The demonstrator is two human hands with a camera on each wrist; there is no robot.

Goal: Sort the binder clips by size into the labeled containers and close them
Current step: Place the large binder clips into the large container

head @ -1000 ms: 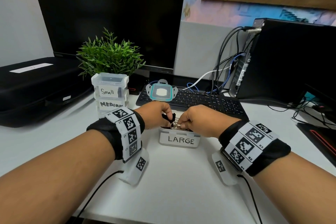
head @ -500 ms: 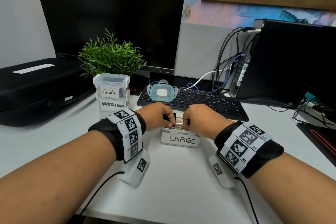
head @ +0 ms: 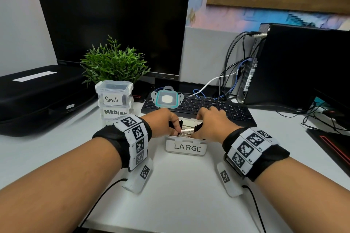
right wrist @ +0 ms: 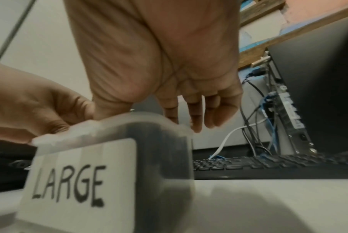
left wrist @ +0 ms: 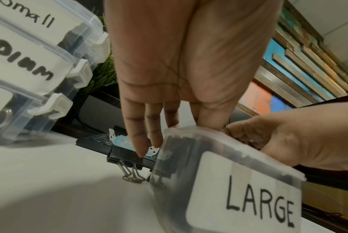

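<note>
Both hands, the left hand (head: 166, 122) and right hand (head: 212, 125), are reaching with loose fingers into the open LARGE box (head: 185, 147), while one clip (left wrist: 127, 155) and its lid (head: 166, 98) are still waiting outside.

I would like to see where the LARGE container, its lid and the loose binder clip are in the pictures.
LARGE container (head: 186, 148): head view, on its front label.
Lid (head: 166, 98): head view, on its white centre; it lies on the keyboard.
Binder clip (left wrist: 122, 155): left wrist view, on its black body.

"Small" (head: 111, 99), "MEDIUM" (head: 115, 112), "LARGE" (head: 187, 147) container labels
</note>
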